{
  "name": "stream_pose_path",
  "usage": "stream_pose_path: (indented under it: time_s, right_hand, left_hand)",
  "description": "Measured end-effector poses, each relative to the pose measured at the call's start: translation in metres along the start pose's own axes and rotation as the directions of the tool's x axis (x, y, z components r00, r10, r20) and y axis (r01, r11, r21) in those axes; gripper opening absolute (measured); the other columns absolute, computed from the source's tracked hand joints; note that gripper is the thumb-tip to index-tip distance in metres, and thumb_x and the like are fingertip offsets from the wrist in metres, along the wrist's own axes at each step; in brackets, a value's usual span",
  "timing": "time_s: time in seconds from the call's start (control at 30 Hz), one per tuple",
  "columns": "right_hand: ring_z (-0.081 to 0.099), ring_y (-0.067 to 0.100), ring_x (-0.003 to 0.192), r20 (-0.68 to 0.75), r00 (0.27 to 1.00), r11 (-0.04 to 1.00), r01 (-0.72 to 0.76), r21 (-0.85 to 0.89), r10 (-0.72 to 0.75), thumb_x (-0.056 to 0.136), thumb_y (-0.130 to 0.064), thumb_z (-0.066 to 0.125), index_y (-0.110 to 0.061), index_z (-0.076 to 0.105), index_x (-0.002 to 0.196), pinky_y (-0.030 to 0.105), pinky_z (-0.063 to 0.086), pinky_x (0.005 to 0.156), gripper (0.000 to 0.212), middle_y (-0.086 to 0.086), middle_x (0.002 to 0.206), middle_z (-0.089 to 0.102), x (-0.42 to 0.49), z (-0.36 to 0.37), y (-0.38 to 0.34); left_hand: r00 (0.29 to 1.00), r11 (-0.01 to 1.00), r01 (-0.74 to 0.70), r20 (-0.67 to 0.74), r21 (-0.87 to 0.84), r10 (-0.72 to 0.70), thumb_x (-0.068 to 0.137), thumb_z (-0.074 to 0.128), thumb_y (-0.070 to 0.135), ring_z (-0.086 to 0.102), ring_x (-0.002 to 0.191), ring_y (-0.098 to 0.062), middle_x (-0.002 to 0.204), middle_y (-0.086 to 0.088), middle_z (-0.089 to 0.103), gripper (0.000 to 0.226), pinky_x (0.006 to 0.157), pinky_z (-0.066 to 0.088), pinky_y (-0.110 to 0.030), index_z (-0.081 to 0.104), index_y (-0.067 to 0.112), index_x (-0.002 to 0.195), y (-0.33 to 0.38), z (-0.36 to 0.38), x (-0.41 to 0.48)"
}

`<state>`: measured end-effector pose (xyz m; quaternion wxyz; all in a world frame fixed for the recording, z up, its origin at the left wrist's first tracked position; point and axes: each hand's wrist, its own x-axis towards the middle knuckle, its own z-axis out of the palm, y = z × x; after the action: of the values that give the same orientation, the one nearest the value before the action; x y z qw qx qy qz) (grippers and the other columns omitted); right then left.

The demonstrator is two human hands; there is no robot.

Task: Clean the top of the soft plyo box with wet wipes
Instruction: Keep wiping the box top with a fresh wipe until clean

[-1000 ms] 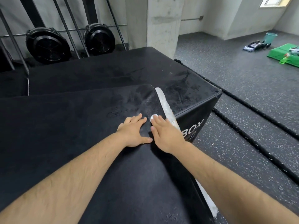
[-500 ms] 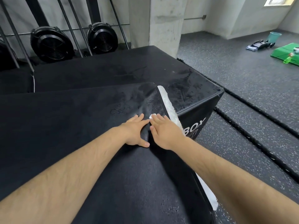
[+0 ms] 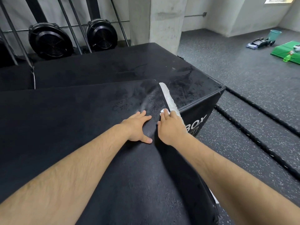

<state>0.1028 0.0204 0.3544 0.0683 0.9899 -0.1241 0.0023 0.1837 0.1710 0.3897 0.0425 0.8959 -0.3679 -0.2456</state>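
The black soft plyo box (image 3: 81, 127) fills the lower left, its top dusty and streaked near the far right corner. My right hand (image 3: 170, 127) lies palm down at the box's right edge, pressing a small white wet wipe (image 3: 162, 111) that peeks out under the fingertips. A white strip (image 3: 168, 98) runs along that edge beyond the fingers. My left hand (image 3: 138, 127) rests flat on the top just left of the right hand, holding nothing.
A second, lower black box (image 3: 186, 82) marked "BOX" sits behind and to the right. Two black fans (image 3: 50, 41) and a concrete pillar (image 3: 165, 21) stand at the back. Thick black ropes (image 3: 259, 143) cross the floor; a green mat (image 3: 287, 51), spray bottle (image 3: 289, 56) and bucket (image 3: 275, 34) lie far right.
Both hands have slid a little forward along the box's right edge, the right hand keeping the wipe under its fingers. The view has shifted slightly.
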Motion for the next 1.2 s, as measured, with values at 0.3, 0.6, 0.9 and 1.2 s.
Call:
stream_pose_path:
  time_s: [0.3, 0.6, 0.9, 1.2]
  right_hand:
    - [0.051, 0.038, 0.129, -0.008, 1.000, 0.999, 0.029, 0.042, -0.029, 0.097, -0.029, 0.004, 0.015, 0.057, 0.128, 0.042, 0.036, 0.103, 0.075, 0.026, 0.133, 0.060, 0.001, 0.016, 0.001]
    - [0.043, 0.035, 0.133, -0.051, 0.987, 0.955, 0.158, 0.251, -0.151, 0.098, -0.036, 0.001, 0.007, 0.043, 0.144, 0.040, 0.029, 0.116, 0.076, 0.021, 0.153, 0.041, -0.035, 0.016, 0.000]
    - [0.053, 0.037, 0.118, -0.107, 0.982, 0.903, 0.184, 0.389, -0.154, 0.099, -0.026, 0.027, 0.003, 0.054, 0.133, 0.047, 0.046, 0.101, 0.052, 0.020, 0.136, 0.055, -0.060, 0.004, -0.026]
    - [0.043, 0.029, 0.126, -0.064, 0.991, 0.915, 0.136, 0.380, -0.121, 0.099, -0.024, 0.021, 0.006, 0.062, 0.126, 0.036, 0.038, 0.105, 0.058, 0.021, 0.136, 0.058, -0.073, 0.004, -0.021]
  left_hand:
    - [1.000, 1.000, 0.009, 0.009, -0.003, -0.009, 0.078, 0.076, 0.057, -0.014, 0.152, -0.011, 0.164, 0.013, -0.015, 0.111, 0.121, 0.015, -0.046, 0.003, 0.035, 0.159, 0.000, -0.001, 0.002]
    - [1.000, 1.000, 0.012, -0.008, 0.014, -0.012, 0.076, 0.076, 0.059, -0.012, 0.152, -0.011, 0.165, 0.014, -0.014, 0.112, 0.123, 0.015, -0.046, 0.005, 0.036, 0.158, -0.001, 0.002, 0.004]
    - [0.948, 0.998, -0.047, -0.315, -0.031, 0.035, 0.095, 0.058, 0.035, 0.011, 0.152, -0.014, 0.166, 0.006, 0.017, 0.064, 0.119, 0.024, -0.036, 0.032, 0.034, 0.153, 0.017, 0.039, -0.028]
    - [0.981, 0.995, -0.054, -0.191, -0.084, 0.037, 0.084, 0.068, 0.056, -0.001, 0.153, -0.013, 0.167, 0.002, 0.003, 0.096, 0.124, 0.012, -0.035, 0.021, 0.017, 0.158, 0.020, 0.053, -0.044]
